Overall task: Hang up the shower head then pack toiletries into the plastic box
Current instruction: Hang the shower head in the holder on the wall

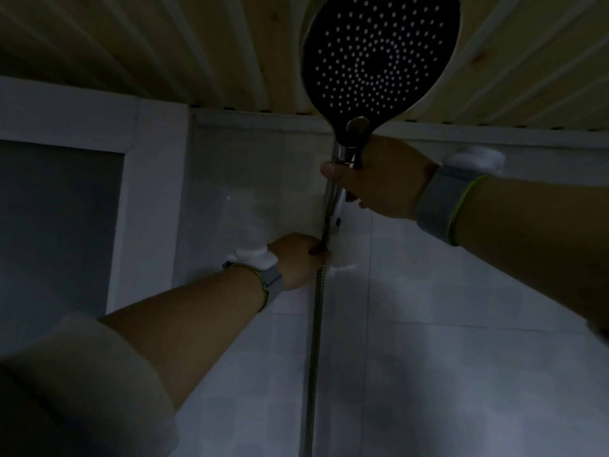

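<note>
Rising toward the ceiling [99,44], the shower head [380,57] is held upright against the wall [461,324], its face turned to the camera. That face is a large, dark, rounded disc dotted with pale nozzle holes set in rings, narrowing at the bottom to a neck with a round metal button [357,125]. Below it runs a shiny chrome handle [339,186], and from there a thin ribbed metal hose [316,324] drops straight down the wall.

The right hand [379,179] is clenched around the handle just under the neck, thumb across the front. The left hand [300,258] is lower, its fingers pinching the hose where it meets the handle's end (the room is dim, so finer detail there is lost). Each wrist wears a grey band with a green edge. A white window frame [128,199] stands to the left.
</note>
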Tool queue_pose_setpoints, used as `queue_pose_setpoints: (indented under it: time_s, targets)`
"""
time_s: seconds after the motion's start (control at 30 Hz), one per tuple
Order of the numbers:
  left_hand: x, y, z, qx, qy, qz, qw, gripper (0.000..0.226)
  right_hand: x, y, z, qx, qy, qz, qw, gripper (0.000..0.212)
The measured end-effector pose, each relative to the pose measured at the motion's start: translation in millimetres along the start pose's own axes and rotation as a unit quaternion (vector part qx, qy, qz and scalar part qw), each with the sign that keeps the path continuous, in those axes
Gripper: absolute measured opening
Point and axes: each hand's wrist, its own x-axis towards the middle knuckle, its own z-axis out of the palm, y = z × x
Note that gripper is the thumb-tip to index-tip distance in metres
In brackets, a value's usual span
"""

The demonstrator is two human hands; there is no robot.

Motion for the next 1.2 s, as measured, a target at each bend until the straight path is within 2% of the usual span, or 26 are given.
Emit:
queue_pose_setpoints:
  time_s: [0.17, 0.4, 0.53, 0.73, 0.9, 1.1, 1.2]
  targets:
    - [5, -2, 0, 0.029, -0.019, -0.006, 0.999, 0.043, 3, 3, 7, 0.000, 0.005, 0.011, 1.000, 0.036]
    - [12, 1, -2, 0.050, 0.014, -0.016, 0.999, 0.052, 6, 11, 4, 0.001, 0.018, 0.036, 0.999, 0.046]
    - [17, 4, -4, 0.076, 0.022, -0.027, 0.996, 0.048, 6, 14, 8, 0.027, 0.010, 0.031, 0.999, 0.035]
    - [21, 7, -7, 0.094, 0.024, -0.025, 0.995, 0.043, 10, 18, 15, 0.019, 0.000, 0.024, 1.000, 0.052]
    - [29, 3, -8, 0.032, 0.058, -0.025, 0.997, 0.045, 11, 22, 16, -0.018, 0.011, 0.037, 0.999, 0.059]
    - [35, 6, -8, 0.043, 0.072, -0.030, 0.996, 0.028, 3, 26, 30, -0.033, -0.016, 0.031, 0.999, 0.049]
    - [34, 6, -7, 0.027, 0.090, -0.042, 0.995, 0.028, 6, 28, 34, -0.040, -0.016, 0.028, 0.999, 0.043]
